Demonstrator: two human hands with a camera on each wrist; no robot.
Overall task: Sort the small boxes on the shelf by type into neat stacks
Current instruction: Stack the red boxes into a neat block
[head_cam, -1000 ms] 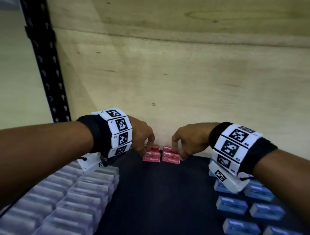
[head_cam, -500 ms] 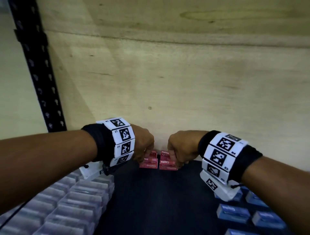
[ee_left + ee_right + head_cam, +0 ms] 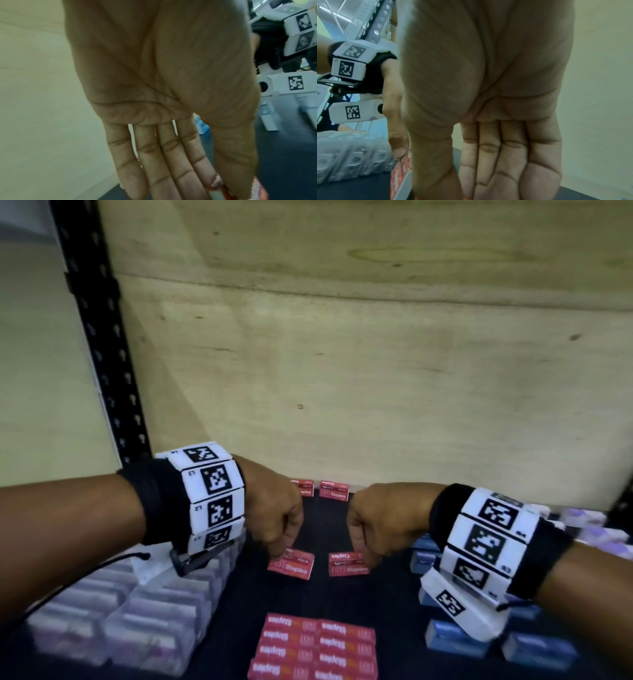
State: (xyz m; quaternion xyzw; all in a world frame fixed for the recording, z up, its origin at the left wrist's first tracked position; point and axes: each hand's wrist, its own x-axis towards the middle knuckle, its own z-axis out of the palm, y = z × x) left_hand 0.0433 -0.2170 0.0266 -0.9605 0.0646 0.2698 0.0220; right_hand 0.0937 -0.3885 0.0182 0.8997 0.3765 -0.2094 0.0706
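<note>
Dark shelf, ply back; L hand, R hand each seemingly pinching red staple box.

Each hand holds one small red staple box above the dark shelf: the left box tilts slightly, the right box sits just beside it, the two apart. Two more red boxes stand side by side at the back against the wooden wall. A red stack lies in two neat columns at the front, clear boxes fill the left, and blue boxes lie loosely on the right.
</note>
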